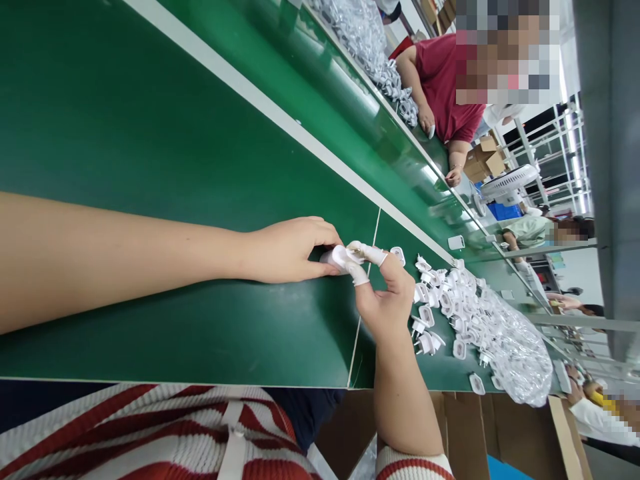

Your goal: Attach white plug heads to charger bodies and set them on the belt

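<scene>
My left hand [290, 250] reaches in from the left, its fingers closed round a small white plug adapter [336, 256] just above the green belt [150, 147]. My right hand [385, 297] comes up from below with white finger cots on thumb and forefinger. It pinches the same adapter at its metal-pronged end. A heap of several loose white adapters [450, 300] lies on the belt just right of my right hand.
A pile of clear plastic bags [517, 350] lies beyond the adapters. A person in a red shirt [443, 80] works across the belt beside another pile of bagged parts [370, 40]. An open cardboard box [465, 433] stands below the belt edge. More people sit far right.
</scene>
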The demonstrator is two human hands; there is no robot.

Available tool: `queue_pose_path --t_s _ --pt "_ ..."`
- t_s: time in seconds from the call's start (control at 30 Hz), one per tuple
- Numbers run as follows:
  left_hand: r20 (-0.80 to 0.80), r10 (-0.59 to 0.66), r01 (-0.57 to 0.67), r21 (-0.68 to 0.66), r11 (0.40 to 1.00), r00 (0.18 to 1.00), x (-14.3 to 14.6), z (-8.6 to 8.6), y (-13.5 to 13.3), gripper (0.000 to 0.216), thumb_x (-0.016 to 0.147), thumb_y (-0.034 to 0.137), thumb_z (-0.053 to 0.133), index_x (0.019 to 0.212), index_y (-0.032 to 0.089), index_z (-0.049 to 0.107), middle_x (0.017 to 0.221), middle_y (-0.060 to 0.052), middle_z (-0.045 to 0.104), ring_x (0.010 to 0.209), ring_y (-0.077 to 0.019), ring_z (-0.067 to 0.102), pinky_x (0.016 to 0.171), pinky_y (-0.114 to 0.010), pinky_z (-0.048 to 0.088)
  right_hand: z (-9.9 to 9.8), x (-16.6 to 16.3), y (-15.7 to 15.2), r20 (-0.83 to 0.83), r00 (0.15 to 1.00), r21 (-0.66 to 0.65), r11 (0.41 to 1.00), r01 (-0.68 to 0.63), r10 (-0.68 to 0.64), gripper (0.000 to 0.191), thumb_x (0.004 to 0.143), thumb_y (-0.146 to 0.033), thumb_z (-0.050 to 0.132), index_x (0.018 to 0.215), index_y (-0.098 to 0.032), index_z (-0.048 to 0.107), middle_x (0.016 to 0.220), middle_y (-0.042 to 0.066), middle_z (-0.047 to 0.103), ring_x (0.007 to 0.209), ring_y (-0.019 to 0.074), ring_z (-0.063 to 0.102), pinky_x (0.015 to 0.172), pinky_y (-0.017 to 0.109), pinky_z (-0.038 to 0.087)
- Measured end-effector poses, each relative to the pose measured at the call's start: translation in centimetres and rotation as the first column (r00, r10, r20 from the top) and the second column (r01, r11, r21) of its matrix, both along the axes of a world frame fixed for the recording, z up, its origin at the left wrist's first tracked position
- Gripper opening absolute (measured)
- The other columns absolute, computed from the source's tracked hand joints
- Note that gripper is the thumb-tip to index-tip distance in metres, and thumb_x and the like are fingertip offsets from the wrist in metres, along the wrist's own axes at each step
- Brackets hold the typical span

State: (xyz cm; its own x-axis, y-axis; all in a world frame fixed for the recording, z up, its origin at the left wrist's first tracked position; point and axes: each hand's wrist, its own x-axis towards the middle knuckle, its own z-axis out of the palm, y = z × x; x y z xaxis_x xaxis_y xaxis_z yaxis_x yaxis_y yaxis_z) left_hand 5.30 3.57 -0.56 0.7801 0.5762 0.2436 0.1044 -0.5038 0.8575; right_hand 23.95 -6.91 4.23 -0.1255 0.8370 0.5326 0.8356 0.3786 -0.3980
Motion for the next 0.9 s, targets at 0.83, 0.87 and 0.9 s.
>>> queue_pose_path --t_s 0.83,0.87,0.9 --pt "-0.007 0.008 -0.008 0.016 1.000 1.000 -0.09 0.22 -0.03 0.032 0.090 0.049 0.064 0.101 0.021 0.075 0.106 -0.006 0.076 0.104 -0.0249 0.064 0.091 -0.036 0.048 0.07 -0.11 0.02 0.129 0.992 0.099 0.995 0.005 -0.018 0.022 0.094 -0.017 0.069 0.113 -0.027 0.072 0.102 0.002 0.085 0.089 0.0210 0.080 0.107 0.052 0.061" --pt "-0.006 0.007 -0.007 0.017 1.000 1.000 -0.06 0.20 -0.02 0.031 0.090 0.049 0.064 0.099 0.021 0.075 0.106 -0.006 0.076 0.104 -0.0249 0.064 0.091 -0.036 0.048 0.02 -0.11 0.05 0.141 0.990 0.098 0.995 0.011 -0.025 0.021 0.094 -0.018 0.068 0.113 -0.027 0.072 0.102 0.002 0.085 0.088 0.0215 0.080 0.107 0.053 0.060" --pt "-0.006 0.006 -0.006 0.017 1.000 1.000 -0.02 0.19 -0.02 0.031 0.090 0.049 0.064 0.099 0.021 0.075 0.106 -0.005 0.076 0.104 -0.0248 0.064 0.091 -0.036 0.048 -0.04 -0.10 0.07 0.149 0.988 0.092 0.996 0.019 -0.033 0.021 0.095 -0.019 0.067 0.113 -0.028 0.073 0.102 0.003 0.085 0.088 0.0218 0.080 0.108 0.053 0.060"
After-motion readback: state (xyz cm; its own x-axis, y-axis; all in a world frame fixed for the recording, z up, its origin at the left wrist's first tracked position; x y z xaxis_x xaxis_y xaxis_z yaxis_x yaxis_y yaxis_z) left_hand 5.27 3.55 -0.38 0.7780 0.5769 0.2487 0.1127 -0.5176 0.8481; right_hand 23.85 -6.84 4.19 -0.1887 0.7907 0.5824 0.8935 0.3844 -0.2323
